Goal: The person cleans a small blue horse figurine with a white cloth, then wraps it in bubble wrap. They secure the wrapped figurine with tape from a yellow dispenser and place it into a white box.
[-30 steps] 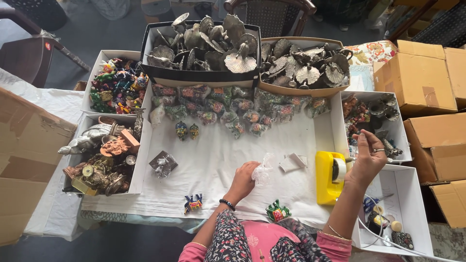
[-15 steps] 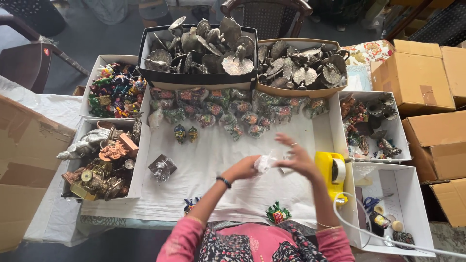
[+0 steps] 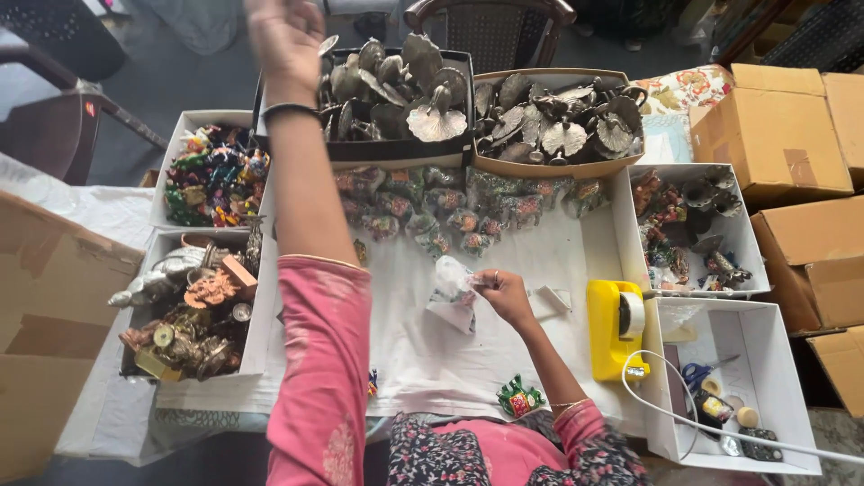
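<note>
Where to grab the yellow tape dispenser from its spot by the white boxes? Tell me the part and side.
Take the yellow tape dispenser with a hand across its long yellow body, below the tape roll, coming from above. It lies flat on the white cloth, with a white box tight on its right, so probably only the top and left side are free.

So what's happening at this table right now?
A person in pink sleeves sits at a white-covered table ringed with boxes of small ornaments. The right hand pinches a small clear plastic packet just above the cloth. The left hand is stretched far forward, over the dark tray of metal leaf-shaped pieces, apparently empty, though blurred. A yellow tape dispenser sits to the right, and a row of wrapped ornaments lies along the far edge.
</note>
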